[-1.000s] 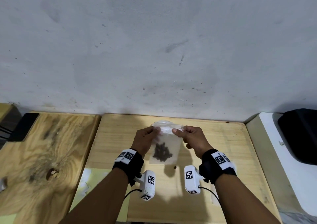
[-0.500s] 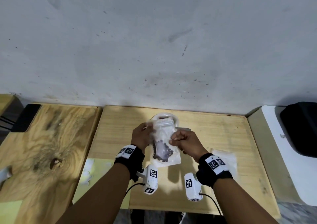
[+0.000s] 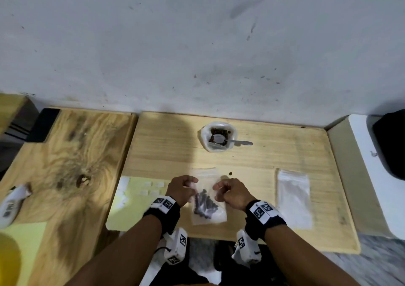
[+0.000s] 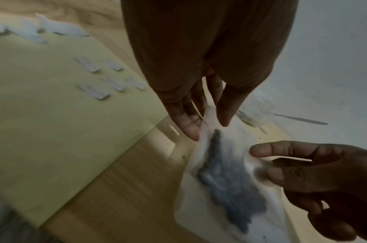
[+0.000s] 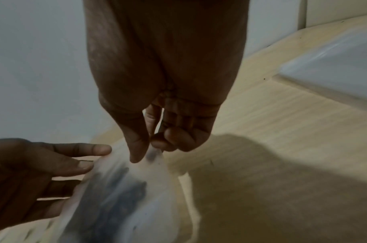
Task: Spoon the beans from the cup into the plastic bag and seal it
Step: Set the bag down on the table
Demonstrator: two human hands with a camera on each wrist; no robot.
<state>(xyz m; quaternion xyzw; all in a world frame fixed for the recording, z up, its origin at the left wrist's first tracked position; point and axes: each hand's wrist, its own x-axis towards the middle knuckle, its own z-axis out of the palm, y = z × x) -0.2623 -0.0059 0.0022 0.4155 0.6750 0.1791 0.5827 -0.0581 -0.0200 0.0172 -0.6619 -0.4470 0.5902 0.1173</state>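
Here the left hand (image 4: 199, 69) pinches one upper edge of the small clear plastic bag (image 3: 208, 216), the film caught between its thumb and forefinger, whose tips point down onto the plastic in the left wrist view. The right hand (image 5: 163, 92) pinches the opposite upper edge in the same way, its thumb pressed against a curled forefinger with the film trapped between them, the remaining fingers folded in behind. The bag hangs between the two hands and spreads out below them, and a cluster of dark beans (image 3: 205, 204) sits in its lower half, directly beneath and between the two sets of fingertips. Both wrist views are motion-blurred, so I cannot tell whether the bag's top strip is pressed closed. The bag lies over the near part of the pale wooden table (image 3: 274, 158), its bottom edge close to the table's front edge. Farther back, well apart from the hands, stands a white cup (image 3: 219, 137) with dark beans inside and a metal spoon (image 3: 237, 142) resting in it, handle pointing right. A single loose bean (image 3: 230, 173) lies on the wood just beyond the right hand. To the right lies an empty clear plastic bag (image 3: 293, 198), flat on the table.
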